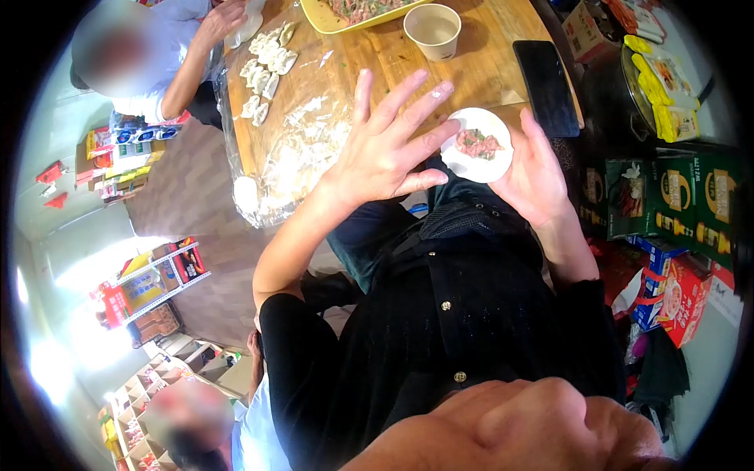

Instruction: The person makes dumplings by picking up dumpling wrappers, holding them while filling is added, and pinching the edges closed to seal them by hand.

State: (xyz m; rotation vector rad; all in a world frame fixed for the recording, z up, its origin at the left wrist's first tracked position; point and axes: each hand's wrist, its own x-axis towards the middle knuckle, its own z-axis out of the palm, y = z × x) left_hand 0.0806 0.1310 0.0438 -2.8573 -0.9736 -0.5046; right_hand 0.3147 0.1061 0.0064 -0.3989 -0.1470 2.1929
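A round white dumpling wrapper [495, 169] lies across my right hand [534, 177], which cradles it from below with the thumb raised at its side. A small mound of pink meat filling with green bits [477, 144] sits in the middle of the wrapper. My left hand [397, 141] is open, back facing up and fingers spread. Its index fingertip overlaps the wrapper's left edge; I cannot tell whether it touches. Beyond it, several folded dumplings [271, 59] rest on the plastic-covered wooden table [353, 55].
A yellow tray of filling [320, 17] and a paper cup [433, 35] stand at the far side. A black phone [547, 88] lies by the right edge. One person [169, 55] works at the upper left; another [255, 424] is at the lower left. Packaged goods [667, 188] crowd the right.
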